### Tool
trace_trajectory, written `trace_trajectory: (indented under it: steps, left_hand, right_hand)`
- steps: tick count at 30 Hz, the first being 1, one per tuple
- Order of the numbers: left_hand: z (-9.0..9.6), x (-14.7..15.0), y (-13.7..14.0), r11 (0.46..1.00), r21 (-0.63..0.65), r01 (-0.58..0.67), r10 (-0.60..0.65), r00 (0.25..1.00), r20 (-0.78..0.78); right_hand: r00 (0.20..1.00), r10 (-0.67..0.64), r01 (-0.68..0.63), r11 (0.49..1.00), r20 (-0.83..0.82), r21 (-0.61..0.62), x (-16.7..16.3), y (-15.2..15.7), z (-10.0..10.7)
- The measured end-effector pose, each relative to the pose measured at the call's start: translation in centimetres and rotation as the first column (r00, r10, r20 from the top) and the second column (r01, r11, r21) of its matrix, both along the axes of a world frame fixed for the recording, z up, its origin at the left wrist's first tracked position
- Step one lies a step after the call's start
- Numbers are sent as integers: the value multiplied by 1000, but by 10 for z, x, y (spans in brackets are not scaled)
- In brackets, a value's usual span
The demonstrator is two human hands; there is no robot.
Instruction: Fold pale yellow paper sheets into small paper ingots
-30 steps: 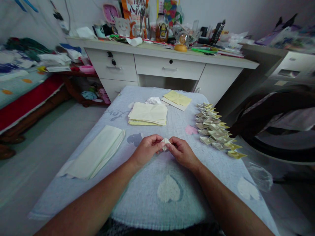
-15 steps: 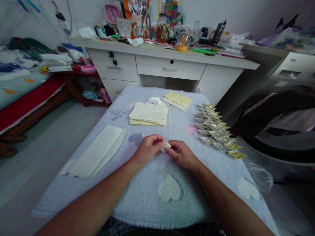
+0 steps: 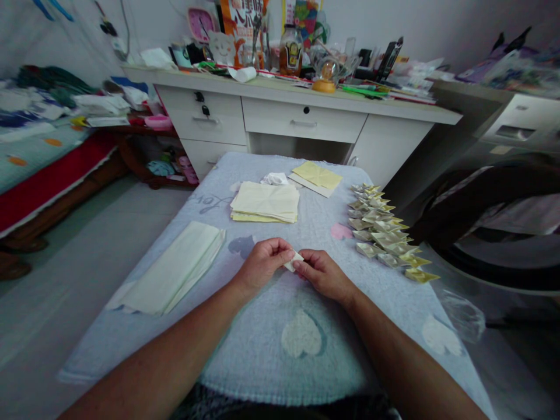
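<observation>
A small folded piece of pale paper (image 3: 293, 262) is pinched between my two hands above the cloth-covered table. My left hand (image 3: 268, 261) grips its left side with thumb and fingers. On the other side, my right hand (image 3: 321, 271) is closed on its right edge, thumb on top. Fingers hide part of the paper. Beyond the hands lies a stack of cream paper sheets (image 3: 265, 200). Several folded paper boats (image 3: 380, 227) stand in rows to the right. A larger folded pile of pale paper (image 3: 175, 268) rests at the left.
Yellow and white sheets (image 3: 317, 177) and a crumpled white tissue (image 3: 275, 179) lie at the table's far end. Behind stands a cluttered white desk (image 3: 301, 111). A washing machine (image 3: 516, 128) is on the right, and a bed (image 3: 52, 151) on the left.
The folded paper has tilted slightly between my fingers, and its lower part shows a little differently. Both hands stay in nearly the same place.
</observation>
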State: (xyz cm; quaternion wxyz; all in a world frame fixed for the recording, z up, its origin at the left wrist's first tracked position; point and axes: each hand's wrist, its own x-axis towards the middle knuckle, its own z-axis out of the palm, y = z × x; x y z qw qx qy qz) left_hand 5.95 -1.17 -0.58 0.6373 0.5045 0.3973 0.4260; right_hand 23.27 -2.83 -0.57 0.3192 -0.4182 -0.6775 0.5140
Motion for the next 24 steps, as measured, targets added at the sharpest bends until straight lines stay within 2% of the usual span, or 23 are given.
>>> trace_trajectory:
  steps: [5, 11, 17, 24]
  left_hand:
    - [2, -1, 0, 999, 54, 2, 1, 998, -58]
    - [0, -2, 2, 996, 88, -10, 18, 995, -98]
    - [0, -2, 1, 995, 102, -17, 29, 993, -119]
    - [-1, -2, 2, 995, 98, 4, 9, 992, -127]
  right_hand:
    - [997, 0, -4, 999, 71, 45, -1, -1, 1]
    - [999, 2, -3, 1000, 53, 24, -2, -1, 1]
    - [992, -13, 3, 997, 122, 80, -2, -1, 2]
    - [991, 13, -19, 999, 130, 47, -1, 1, -1]
